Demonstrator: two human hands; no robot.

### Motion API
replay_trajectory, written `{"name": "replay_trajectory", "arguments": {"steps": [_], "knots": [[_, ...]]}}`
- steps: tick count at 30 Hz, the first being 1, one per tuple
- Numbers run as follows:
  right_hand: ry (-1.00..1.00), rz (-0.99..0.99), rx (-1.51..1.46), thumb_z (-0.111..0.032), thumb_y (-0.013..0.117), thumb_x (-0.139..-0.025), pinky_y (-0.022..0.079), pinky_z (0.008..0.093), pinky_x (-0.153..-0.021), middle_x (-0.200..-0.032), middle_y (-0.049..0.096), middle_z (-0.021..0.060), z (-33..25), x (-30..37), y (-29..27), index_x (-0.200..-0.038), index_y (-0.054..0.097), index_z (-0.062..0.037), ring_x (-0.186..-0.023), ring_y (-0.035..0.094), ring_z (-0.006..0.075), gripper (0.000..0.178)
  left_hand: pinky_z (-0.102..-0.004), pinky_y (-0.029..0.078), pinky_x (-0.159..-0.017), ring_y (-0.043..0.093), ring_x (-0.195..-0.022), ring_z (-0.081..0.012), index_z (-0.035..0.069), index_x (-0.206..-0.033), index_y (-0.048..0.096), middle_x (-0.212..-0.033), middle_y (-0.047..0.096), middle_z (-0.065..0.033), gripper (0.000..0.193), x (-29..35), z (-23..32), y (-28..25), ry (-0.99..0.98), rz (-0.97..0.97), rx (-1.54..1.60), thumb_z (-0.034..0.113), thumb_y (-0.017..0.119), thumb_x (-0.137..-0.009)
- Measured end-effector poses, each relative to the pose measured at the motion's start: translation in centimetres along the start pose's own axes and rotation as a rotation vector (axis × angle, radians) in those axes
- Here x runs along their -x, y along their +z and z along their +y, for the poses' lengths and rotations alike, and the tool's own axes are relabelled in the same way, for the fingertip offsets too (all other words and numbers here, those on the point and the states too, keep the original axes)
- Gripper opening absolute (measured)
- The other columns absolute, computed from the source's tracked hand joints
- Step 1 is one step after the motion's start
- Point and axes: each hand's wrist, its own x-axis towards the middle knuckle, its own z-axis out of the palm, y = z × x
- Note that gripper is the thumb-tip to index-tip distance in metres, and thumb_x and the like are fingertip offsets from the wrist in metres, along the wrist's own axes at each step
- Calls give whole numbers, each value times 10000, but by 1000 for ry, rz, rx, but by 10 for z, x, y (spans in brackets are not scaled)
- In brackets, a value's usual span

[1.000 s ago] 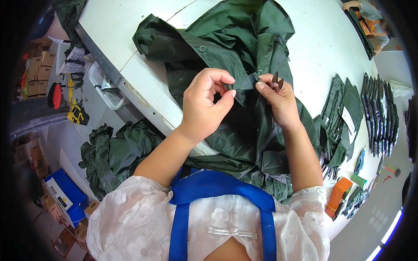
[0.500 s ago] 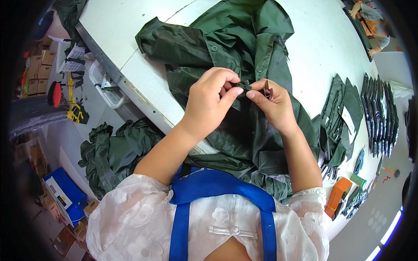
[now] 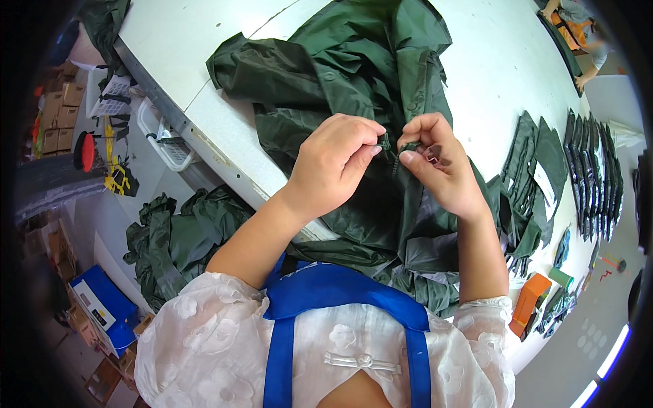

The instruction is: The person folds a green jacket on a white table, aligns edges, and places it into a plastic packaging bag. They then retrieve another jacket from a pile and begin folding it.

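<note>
A dark green waterproof-looking jacket (image 3: 357, 51), with snap buttons and a zipper, lies spread on the white table and hangs over its near edge. My left hand (image 3: 335, 155) is closed, pinching one edge of the jacket between thumb and fingers. Just to its right, my right hand (image 3: 447, 175) pinches the other edge, and a short gap separates the fingertips. Between the hands a bit of zipper tape (image 3: 394, 165) shows. Tucked in my right palm is a small, shiny dark thing (image 3: 435, 158); its kind is hard to make out.
Folded green garments (image 3: 527, 177) and a row of dark packed bundles (image 3: 592, 177) lie at right, beyond an orange box (image 3: 530, 302). More green garments (image 3: 183, 234) are heaped off the table's left edge, near a white basket (image 3: 160, 139). Another person (image 3: 575, 34) works far right.
My hands were together at the jacket's edges and are now apart, the right one shifted right and slightly nearer me. The jacket edges between them have separated.
</note>
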Motion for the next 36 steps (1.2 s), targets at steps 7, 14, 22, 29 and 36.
{"name": "replay_trajectory", "arguments": {"steps": [7,14,22,29,36], "knots": [[-40,-8,234,-21,677,-807,431,282,-618,-816,530,81,-10,-1,2,-963,427,-29,-691,508,156,295,-305,492,-658,604,-765,-237,25,-856,569,-947,662,-116,165,-2,5,2,70,23,-30,-67,662,-755],[-19,-84,405,-40,683,-804,445,318,-605,-766,550,108,-31,-1,0,-946,447,-19,-652,543,233,276,-350,497,-728,600,-810,-291,24,-858,587,-902,645,-100,160,-8,4,-5,221,-110,-63,-30,664,-728],[-72,32,380,-37,687,-797,429,300,-578,-741,537,99,-25,-1,-1,-923,449,-19,-625,515,203,270,-373,477,-821,570,-935,-301,43,-847,595,-1010,621,-93,143,-13,3,-11,129,-311,47,39,683,-734],[-122,158,221,-31,672,-812,430,247,-618,-772,538,53,5,12,9,-929,485,-46,-668,482,123,221,-512,293,-1043,500,-1103,-313,75,-782,555,-1140,578,-90,321,-26,7,-5,123,-351,-221,318,752,-712],[474,794,680,-236,667,-834,489,375,-807,-965,661,142,127,69,-176,-977,585,-35,-905,643,269,260,-317,436,-659,528,-678,-201,-28,-796,603,-672,515,-89,237,-17,-17,-34,-295,-670,-324,195,644,-865]]}}
